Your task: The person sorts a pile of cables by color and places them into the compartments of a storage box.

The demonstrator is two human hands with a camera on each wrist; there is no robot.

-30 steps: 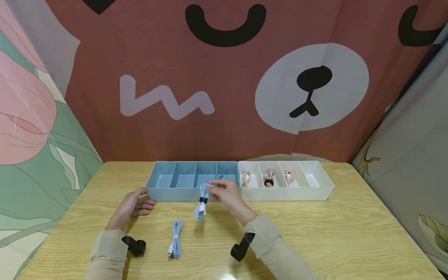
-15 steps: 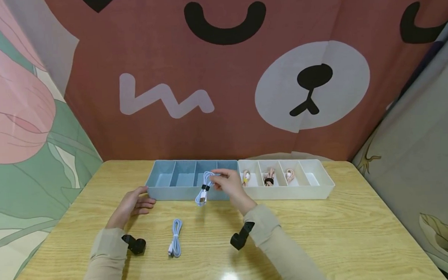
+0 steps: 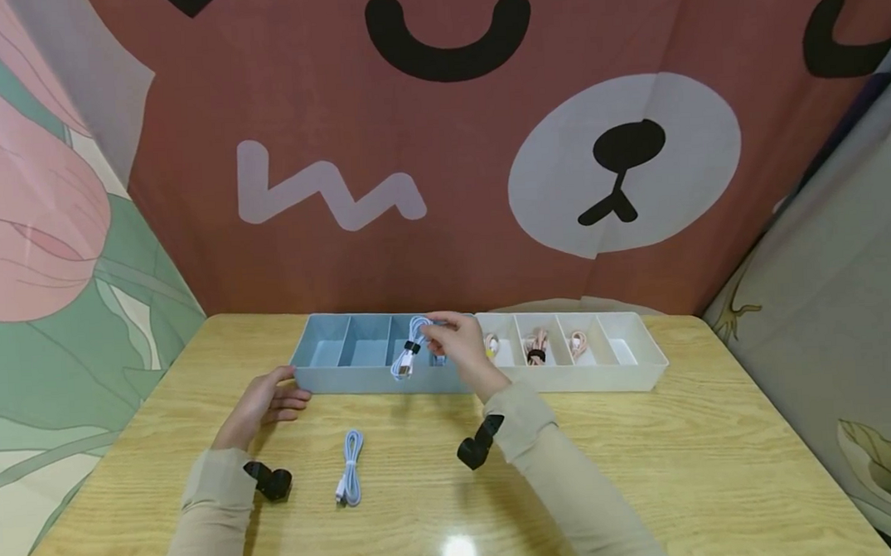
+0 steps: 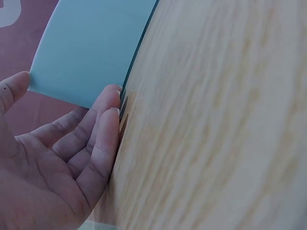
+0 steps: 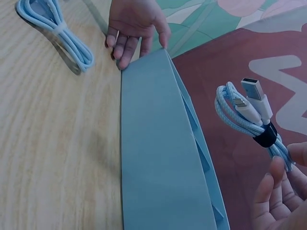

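My right hand pinches one end of a coiled light-blue USB cable, bound with a black strap, its white plugs and metal tips showing. In the head view the cable hangs above the blue divided box, around its third compartment. My left hand touches the left end of that box. In the left wrist view its thumb tip is at the upper corner and its fingers lie loosely at the lower edge. A second light-blue coiled cable lies on the table, tied with a light band.
A white divided box stands end to end with the blue one and holds pinkish cables in several compartments. Part of a blue cable shows in the blue box's rightmost compartment. The wooden table meets a patterned curtain behind.
My right hand has raised the strapped cable and moved it away from me, from before the blue box to above it. The left hand keeps its place at the box's end.
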